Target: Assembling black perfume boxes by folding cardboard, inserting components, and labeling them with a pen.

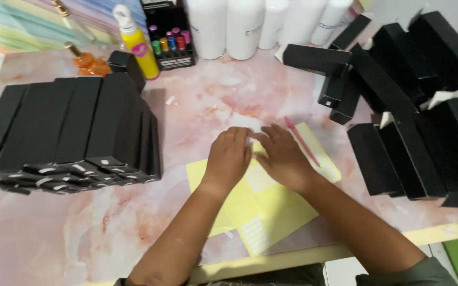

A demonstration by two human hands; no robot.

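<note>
Pink marbled desk (213,100) fills my view, crowded at both sides with black cartons. From where I watch, both hands meet at the middle over yellow sheets (271,206) that lie flat near the front edge. My left hand (229,156) rests palm down with its fingers curled onto the top of the sheets; my right hand (284,156) lies just beside it, fingertips touching the same spot. Each grip looks narrow, pinching at something small and pale between the fingertips, but I cannot tell what it is or whether either hand truly holds it. A pink pen (302,142) lies on the sheets, just beside the right hand.

As to progress, I judge the work part done: a neat stack of closed black boxes (70,127) sits on the left, lying flat and packed side by side, while a looser heap of black boxes (414,106) sprawls on the right, some tilted, some with open ends. White label strips show on the yellow sheets, several apparently unused.

Of containers, white bottles (245,24) stand along the back with caps out of view, a yellow bottle (136,42) is capped, and a small black rack (170,39) holds coloured vials. What the boxes contain is hidden.
</note>
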